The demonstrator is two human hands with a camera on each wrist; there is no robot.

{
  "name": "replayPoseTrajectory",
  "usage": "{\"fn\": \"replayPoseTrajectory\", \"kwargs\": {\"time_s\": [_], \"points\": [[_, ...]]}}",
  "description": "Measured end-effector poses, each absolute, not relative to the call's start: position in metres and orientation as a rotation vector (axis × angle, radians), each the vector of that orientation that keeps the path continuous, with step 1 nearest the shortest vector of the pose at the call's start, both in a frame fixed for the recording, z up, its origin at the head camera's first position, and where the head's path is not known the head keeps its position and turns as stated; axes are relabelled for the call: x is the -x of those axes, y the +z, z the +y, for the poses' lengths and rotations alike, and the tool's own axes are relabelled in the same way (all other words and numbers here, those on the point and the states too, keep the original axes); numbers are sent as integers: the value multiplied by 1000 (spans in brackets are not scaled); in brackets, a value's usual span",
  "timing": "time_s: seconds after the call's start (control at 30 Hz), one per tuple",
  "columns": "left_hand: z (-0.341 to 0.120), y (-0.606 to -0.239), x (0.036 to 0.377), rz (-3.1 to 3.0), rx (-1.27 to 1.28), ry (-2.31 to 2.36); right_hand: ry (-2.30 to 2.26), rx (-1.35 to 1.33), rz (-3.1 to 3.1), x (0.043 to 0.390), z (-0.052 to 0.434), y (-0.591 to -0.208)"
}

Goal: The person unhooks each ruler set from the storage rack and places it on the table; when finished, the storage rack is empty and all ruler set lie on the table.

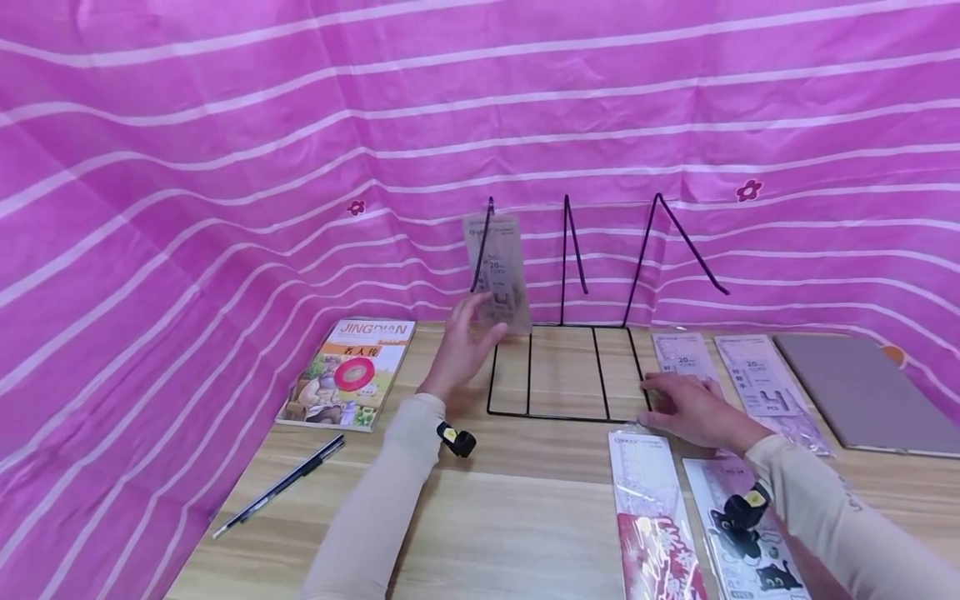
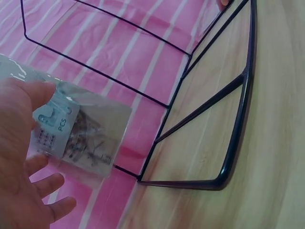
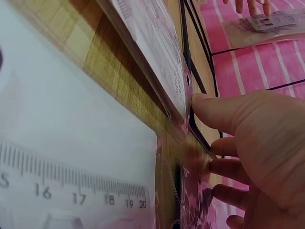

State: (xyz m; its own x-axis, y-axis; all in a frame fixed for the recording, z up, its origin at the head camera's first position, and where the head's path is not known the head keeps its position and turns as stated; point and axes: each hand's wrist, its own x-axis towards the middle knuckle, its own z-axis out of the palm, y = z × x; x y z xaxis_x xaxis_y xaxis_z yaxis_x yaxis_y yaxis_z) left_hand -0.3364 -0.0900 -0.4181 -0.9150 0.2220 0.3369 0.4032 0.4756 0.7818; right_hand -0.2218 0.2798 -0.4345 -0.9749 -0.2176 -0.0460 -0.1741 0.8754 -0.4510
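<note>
A black wire rack (image 1: 567, 418) with three upright hooks stands on the table against the pink cloth. From its left hook hangs a clear ruler-set packet (image 1: 506, 279) marked 20 cm. My left hand (image 1: 459, 346) touches the lower part of this packet, thumb across it and the other fingers loosely spread in the left wrist view. At the rack's right front corner, my right hand (image 1: 697, 410) reaches over the table with fingers relaxed. Its thumb (image 3: 205, 107) is right at the top end of a red-and-white ruler packet (image 1: 656, 554).
A cat-print packet (image 1: 738, 540) lies under the right wrist. Two purple packets (image 1: 684, 354) (image 1: 772, 387) and a grey notebook (image 1: 870, 392) lie at right. Left are a booklet (image 1: 382, 354) bearing a pink tape roll (image 1: 341, 375), and a pen (image 1: 285, 483). Striped cloth (image 1: 225, 167) walls the back and left.
</note>
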Motion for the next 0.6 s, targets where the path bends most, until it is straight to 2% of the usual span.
{"fn": "replayPoseTrajectory", "kwargs": {"time_s": [0.6], "points": [[-84, -407, 332, -2357, 605, -1486, -713, 277, 2942, 219, 276, -434]]}}
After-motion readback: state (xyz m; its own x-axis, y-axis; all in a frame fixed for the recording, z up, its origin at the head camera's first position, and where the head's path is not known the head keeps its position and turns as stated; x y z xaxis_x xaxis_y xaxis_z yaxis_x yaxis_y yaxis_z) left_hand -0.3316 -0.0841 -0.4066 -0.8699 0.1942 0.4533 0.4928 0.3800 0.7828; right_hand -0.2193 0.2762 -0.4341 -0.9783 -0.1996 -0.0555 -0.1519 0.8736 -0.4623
